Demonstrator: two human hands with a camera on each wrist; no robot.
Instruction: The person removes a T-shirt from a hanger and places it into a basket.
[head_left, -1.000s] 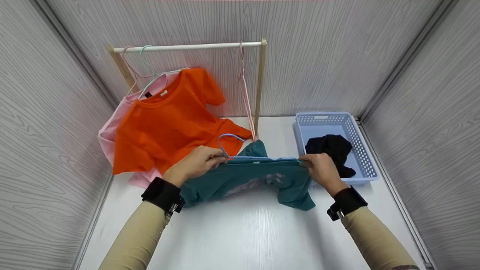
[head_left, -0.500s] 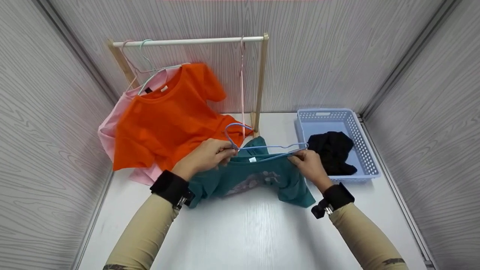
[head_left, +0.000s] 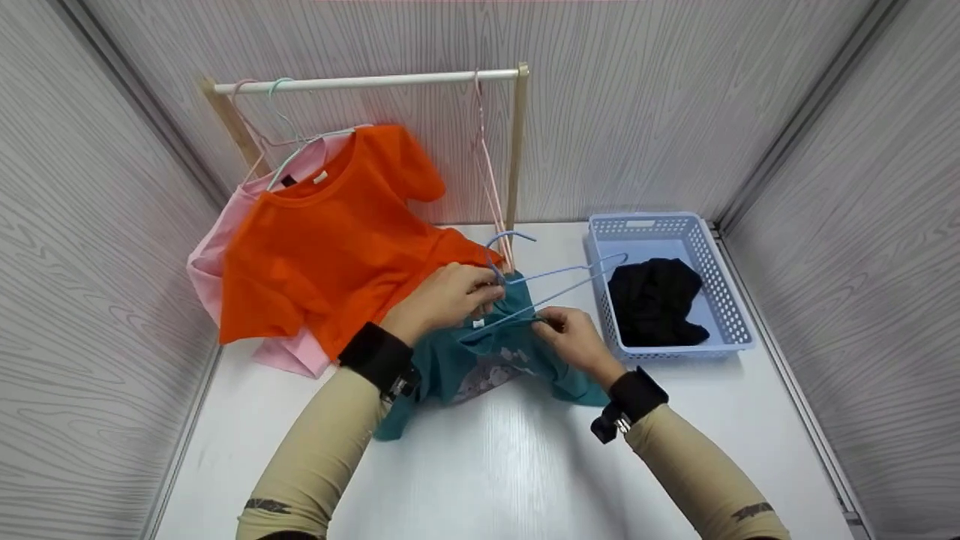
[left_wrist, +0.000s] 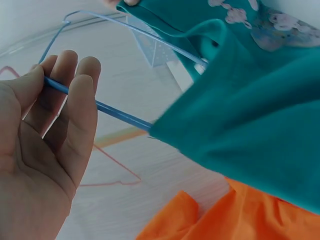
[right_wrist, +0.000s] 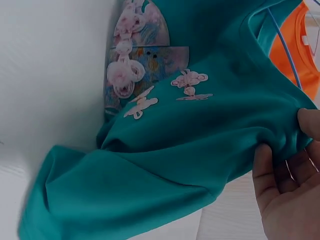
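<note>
My left hand [head_left: 450,296] pinches a blue clothes hanger [left_wrist: 122,116] close to its hook, thumb against fingers. One end of the hanger goes into the neck opening of a teal T-shirt [left_wrist: 250,125]; the other end sticks out at the right, above the fabric. With thumb and fingers my right hand [head_left: 574,337] grips the shirt at the neckline's edge. Pale floral appliqués [right_wrist: 127,70] decorate the shirt front, which sags in folds over the white table. The hanger's inserted end is hidden inside the shirt.
Behind stands a clothes rack [head_left: 375,80] with an orange T-shirt [head_left: 322,240] and a pink garment [head_left: 214,255] hanging at the left. Pink hangers [head_left: 491,172] hang at its right end. A light-blue basket [head_left: 742,330] with a black garment [head_left: 652,300] stands at right.
The hanger has tilted, its right end rising out of the neckline. My left hand has moved right and slightly up; my right hand has shifted left along the neckline, drawing the hands closer.
</note>
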